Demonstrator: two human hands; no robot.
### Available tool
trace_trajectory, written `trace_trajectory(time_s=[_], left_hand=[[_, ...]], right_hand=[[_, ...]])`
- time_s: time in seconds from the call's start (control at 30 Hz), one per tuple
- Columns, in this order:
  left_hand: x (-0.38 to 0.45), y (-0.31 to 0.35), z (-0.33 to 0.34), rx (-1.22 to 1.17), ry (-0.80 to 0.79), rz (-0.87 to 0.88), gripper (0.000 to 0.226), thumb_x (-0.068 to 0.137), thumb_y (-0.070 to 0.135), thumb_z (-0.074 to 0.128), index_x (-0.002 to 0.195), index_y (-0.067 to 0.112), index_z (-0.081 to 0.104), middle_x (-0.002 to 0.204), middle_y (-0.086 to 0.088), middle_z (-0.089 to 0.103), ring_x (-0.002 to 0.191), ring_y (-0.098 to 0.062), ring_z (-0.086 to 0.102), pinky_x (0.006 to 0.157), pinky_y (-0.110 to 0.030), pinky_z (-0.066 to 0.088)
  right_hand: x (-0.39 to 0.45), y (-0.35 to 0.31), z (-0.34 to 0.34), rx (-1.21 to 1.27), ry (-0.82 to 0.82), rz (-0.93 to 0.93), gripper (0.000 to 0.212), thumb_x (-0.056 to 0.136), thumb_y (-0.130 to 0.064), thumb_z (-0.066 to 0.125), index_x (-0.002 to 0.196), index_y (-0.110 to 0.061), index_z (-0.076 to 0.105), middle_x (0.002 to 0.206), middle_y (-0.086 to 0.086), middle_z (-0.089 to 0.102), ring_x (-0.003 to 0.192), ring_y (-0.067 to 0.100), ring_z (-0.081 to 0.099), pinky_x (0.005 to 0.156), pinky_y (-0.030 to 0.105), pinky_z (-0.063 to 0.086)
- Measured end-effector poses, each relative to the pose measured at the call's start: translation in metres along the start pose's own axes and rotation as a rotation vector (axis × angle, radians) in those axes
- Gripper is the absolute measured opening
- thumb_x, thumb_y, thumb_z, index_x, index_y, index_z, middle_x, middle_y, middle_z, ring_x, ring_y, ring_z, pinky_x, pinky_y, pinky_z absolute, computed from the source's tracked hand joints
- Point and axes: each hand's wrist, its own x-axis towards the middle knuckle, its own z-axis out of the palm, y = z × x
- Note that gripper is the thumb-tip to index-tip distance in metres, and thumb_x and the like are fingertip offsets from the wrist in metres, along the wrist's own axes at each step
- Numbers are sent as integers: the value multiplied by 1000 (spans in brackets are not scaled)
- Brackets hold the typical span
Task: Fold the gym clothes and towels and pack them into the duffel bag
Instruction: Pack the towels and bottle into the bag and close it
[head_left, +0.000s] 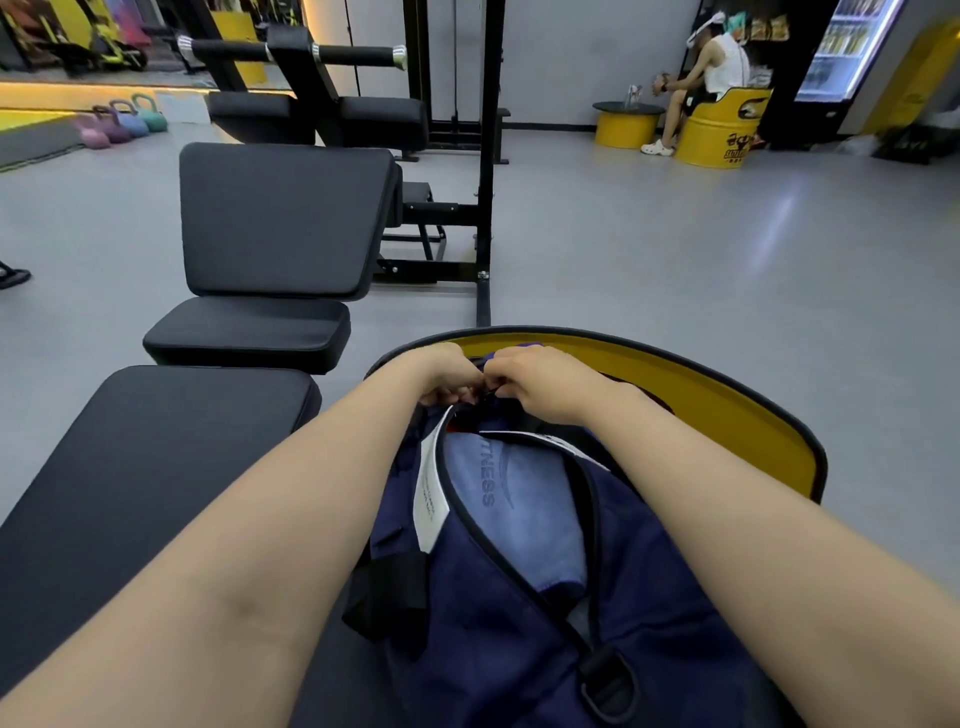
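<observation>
A: Why do both hands meet at the far end of the duffel bag (519, 623)?

B: That is where the zip begins. The left hand (447, 371) and right hand (540, 382) touch knuckle to knuckle there, fingers curled tight. The right seems to pinch a small dark piece, probably the slider; the left seems to grip the fabric beside it. The fingertips are hidden, so neither hold is certain.

A: And the bag's position?

B: It lies lengthwise toward the person, its far end inside a yellow barrel seat (727, 395), beside a black bench pad (156, 441). The seat's curved back likely braces the bag against a pull.

A: Contents?

B: A folded blue towel (524, 514), printed with lettering, fills the gaping opening. A white label (430, 499) hangs over the left zip edge.

A: Stage of the work?

B: Packing appears finished; closing is in hand. The mouth is open along its whole visible length. The label could catch in the teeth.
</observation>
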Motion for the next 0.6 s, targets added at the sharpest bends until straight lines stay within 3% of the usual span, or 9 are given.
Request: trace_trajectory(time_s=[0.17,0.3,0.47,0.6], left_hand=[[3,-4,6,-52,51,8,32,91,28,50,64,13,50,59,0,44,46,-12,30,48,-21,25],[-2,2,0,63,-111,-59,37,95,39,39,66,18,43,57,5,32,42,-8,23,46,-21,18],[4,-1,5,44,-216,-69,33,97,27,36,65,19,39,48,9,35,32,-5,17,37,-16,10],[12,-10,9,-144,-36,37,35,93,25,51,60,16,44,45,6,41,36,-7,25,35,-17,16]], right_hand=[[-5,-2,-1,31,39,31,11,95,-11,52,104,-13,59,110,4,59,101,24,54,75,35,43],[-9,-4,3,-65,100,39,19,96,-10,47,111,-17,57,113,1,57,98,23,55,66,32,40],[-10,-4,16,5,131,20,21,93,-4,48,110,-10,59,110,7,59,100,27,53,68,30,35],[-9,-4,18,117,145,35,13,93,-6,52,103,-7,61,105,8,61,98,27,54,73,32,37]])
